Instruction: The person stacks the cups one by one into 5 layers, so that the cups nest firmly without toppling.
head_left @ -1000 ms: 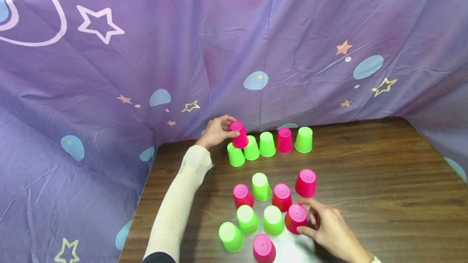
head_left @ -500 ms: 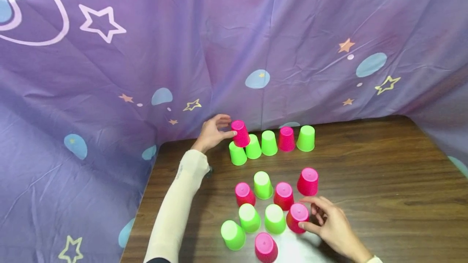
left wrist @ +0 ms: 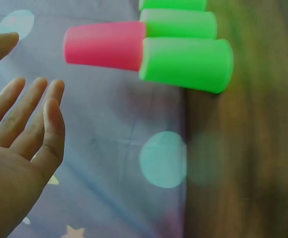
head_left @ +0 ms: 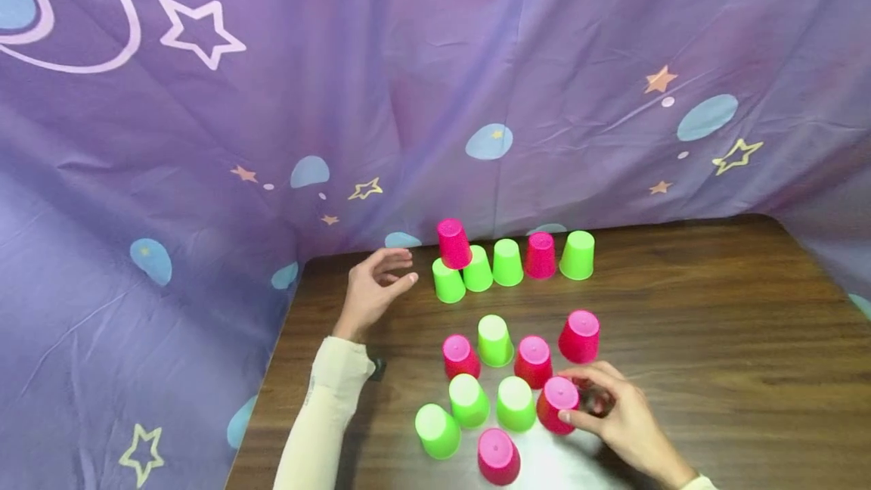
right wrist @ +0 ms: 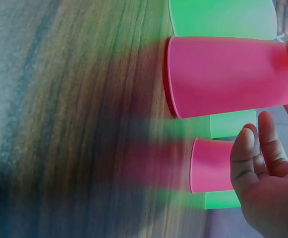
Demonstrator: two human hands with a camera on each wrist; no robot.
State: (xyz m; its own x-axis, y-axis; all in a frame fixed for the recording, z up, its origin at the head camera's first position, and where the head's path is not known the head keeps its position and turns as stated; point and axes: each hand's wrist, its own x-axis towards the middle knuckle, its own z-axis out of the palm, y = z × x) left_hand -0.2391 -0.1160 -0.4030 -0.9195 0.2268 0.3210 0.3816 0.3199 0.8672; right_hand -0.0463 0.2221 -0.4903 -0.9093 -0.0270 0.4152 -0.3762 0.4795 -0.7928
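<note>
In the head view my left hand (head_left: 374,289) stands apart from the cups, its fingers loosely spread with nothing between them. Just right of it, an upside-down pink cup (head_left: 454,243) sits on top of two green cups, the leftmost green cup (head_left: 449,281) and its neighbour (head_left: 478,269). The left wrist view shows the same pink cup (left wrist: 104,45) straddling both. My right hand (head_left: 622,414) pinches another upside-down pink cup (head_left: 559,404) between thumb and index finger near its top. The right wrist view has this pink cup (right wrist: 228,77) with its rim at the tabletop.
The back row continues with a green cup (head_left: 507,263), a pink cup (head_left: 540,255) and a green cup (head_left: 578,255). Several more upside-down cups, such as a green cup (head_left: 438,431), stand at the front of the wooden table (head_left: 714,324). A purple curtain (head_left: 422,97) hangs behind.
My left hand has let go of the pink cup on the back row and drawn back left and toward me. The right hand keeps its pinch on its pink cup.
</note>
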